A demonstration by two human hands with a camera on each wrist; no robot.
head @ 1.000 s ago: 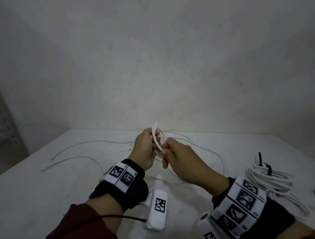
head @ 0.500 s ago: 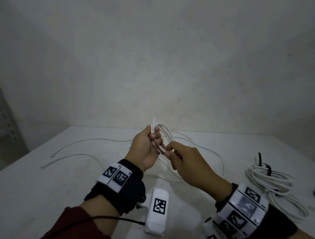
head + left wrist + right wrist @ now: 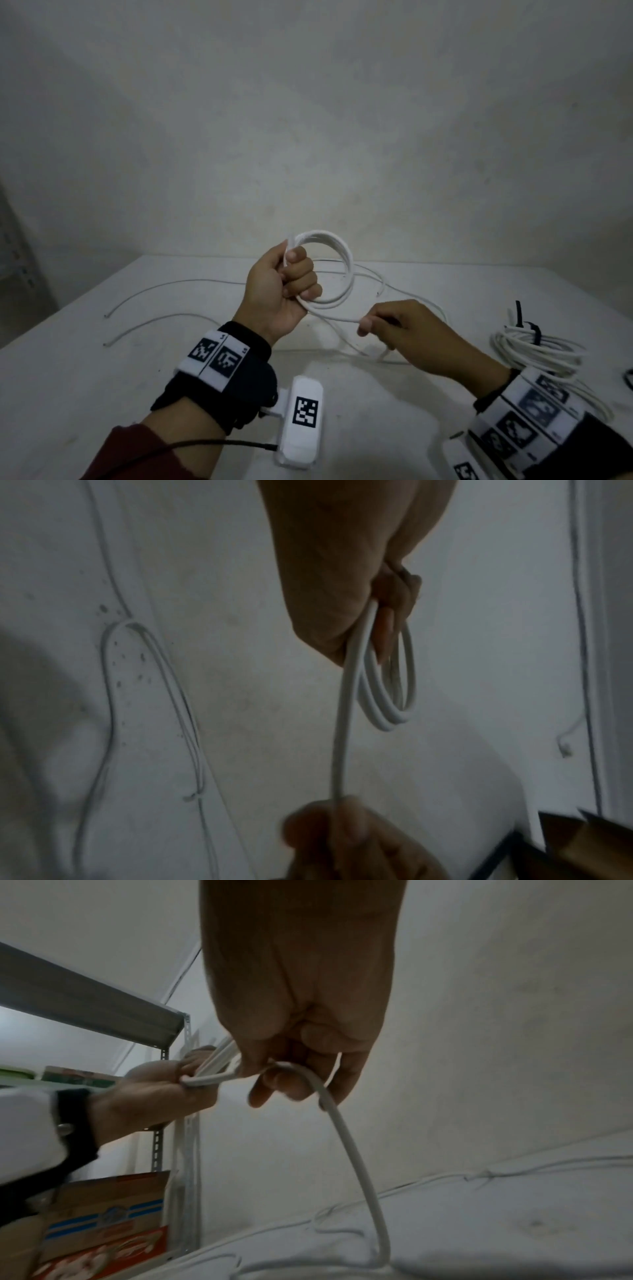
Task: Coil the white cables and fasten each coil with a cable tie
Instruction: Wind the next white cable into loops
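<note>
White sheath: the white cable (image 3: 337, 317) looks smooth and round, probably a little slippery, and light enough to hang from the fingers without sagging them.
Stiffness: springy rather than limp, I judge; the coil (image 3: 337, 270) keeps a round shape in the air, so loops would likely spring apart if the clamp loosens.
Where to hold: at the one spot where all the turns cross, which is where the left hand (image 3: 274, 291) has them (a tie would best go just beside that spot).
Left fingers: curled tight around the bundled turns, thumb (image 3: 295, 255) pressed on top; the coil stands up and away from the knuckles, held clear of the table (image 3: 85, 377).
Right fingers: the right hand (image 3: 407, 334) pinches the running strand between thumb and forefinger, the other fingers loosely curled below; in the right wrist view the strand bends over the fingers (image 3: 274, 1088) and drops to the table beneath them.
Between the hands: a short, nearly straight stretch of cable runs from the left fist to the right pinch.
Slack: the loose tail lies on the table beyond the right fingertips.
Nearby: a finished bundle (image 3: 541, 349) with a black cable tie (image 3: 529, 329) sits on the table beyond the right wrist; two thin cables (image 3: 164, 301) lie well apart from the left hand.
</note>
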